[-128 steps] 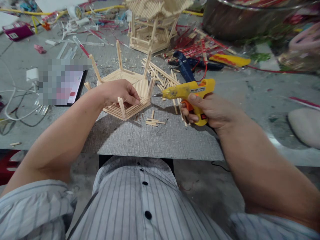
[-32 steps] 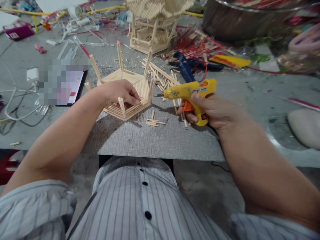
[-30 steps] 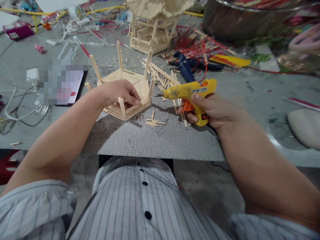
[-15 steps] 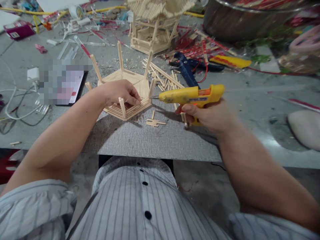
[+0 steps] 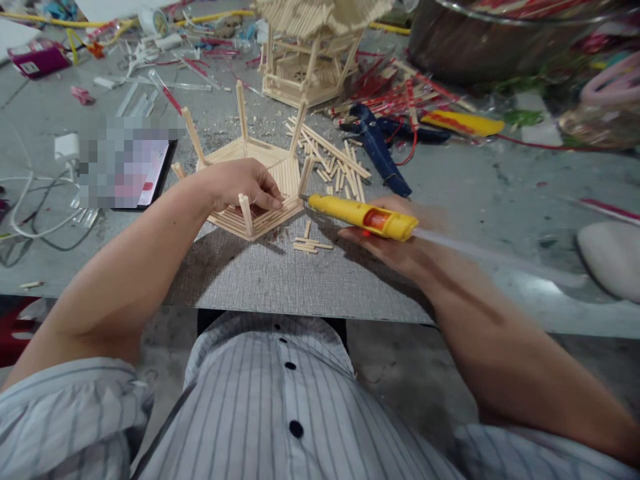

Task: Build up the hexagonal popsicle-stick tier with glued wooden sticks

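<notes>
My right hand [image 5: 390, 230] is wrapped round a yellow hot glue gun [image 5: 350, 210], with a clear glue stick [image 5: 500, 257] trailing from its back end. The gun's nozzle meets the foot of a corner post on a hexagonal wooden stick frame [image 5: 280, 217]. Several short posts rise from the frame's corners. Over its near side my left hand [image 5: 250, 187] is closed, fingers pinched at the inner edge of the near wall; what they pinch is too small to make out. A few cut sticks [image 5: 313, 245] lie just in front of the frame.
Behind stands a roofed stick pavilion [image 5: 310, 60]. Loose sticks [image 5: 345, 163], blue-handled pliers [image 5: 377, 147] and a yellow cutter [image 5: 463, 123] lie right of the frame. A phone [image 5: 145, 173] and white cables [image 5: 30, 200] are at left. A large pot [image 5: 470, 47] stands far right.
My right hand has rolled the glue gun over and swung its back end down and nearer me, the tip staying by the same post. My left hand has hardly moved.
</notes>
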`<state>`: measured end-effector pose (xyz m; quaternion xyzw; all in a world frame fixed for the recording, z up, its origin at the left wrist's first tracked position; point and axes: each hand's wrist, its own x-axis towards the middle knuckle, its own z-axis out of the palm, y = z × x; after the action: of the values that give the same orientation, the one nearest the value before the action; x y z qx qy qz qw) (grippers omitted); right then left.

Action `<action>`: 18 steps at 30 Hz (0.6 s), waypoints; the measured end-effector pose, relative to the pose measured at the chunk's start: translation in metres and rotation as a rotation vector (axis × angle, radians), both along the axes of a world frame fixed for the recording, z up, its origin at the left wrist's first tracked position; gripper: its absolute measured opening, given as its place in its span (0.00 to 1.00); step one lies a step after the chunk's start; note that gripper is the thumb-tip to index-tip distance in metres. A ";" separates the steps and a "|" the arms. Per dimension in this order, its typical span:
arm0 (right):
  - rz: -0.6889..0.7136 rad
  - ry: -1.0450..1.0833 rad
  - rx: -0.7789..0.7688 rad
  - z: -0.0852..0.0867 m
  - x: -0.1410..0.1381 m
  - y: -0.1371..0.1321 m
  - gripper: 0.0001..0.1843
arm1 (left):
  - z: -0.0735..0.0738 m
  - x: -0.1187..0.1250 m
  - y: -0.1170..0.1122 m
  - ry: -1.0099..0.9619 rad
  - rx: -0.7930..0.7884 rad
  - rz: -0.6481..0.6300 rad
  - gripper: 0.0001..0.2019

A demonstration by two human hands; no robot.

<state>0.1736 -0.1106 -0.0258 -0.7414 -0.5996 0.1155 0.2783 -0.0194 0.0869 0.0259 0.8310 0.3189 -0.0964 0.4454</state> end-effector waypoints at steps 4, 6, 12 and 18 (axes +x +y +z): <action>-0.018 -0.192 0.038 0.000 -0.001 0.001 0.26 | 0.002 0.001 -0.002 -0.007 -0.006 0.012 0.15; -0.029 -0.209 0.051 0.001 -0.002 0.000 0.26 | 0.003 0.001 -0.003 0.000 -0.019 0.019 0.14; -0.013 -0.237 0.042 0.003 -0.004 -0.001 0.24 | 0.001 0.000 0.000 0.000 -0.014 0.016 0.15; -0.048 -0.176 0.017 -0.001 -0.001 -0.001 0.22 | 0.000 0.001 0.001 0.007 0.009 -0.001 0.17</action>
<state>0.1729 -0.1113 -0.0267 -0.7606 -0.6046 0.0379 0.2335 -0.0187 0.0874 0.0261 0.8329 0.3205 -0.0979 0.4405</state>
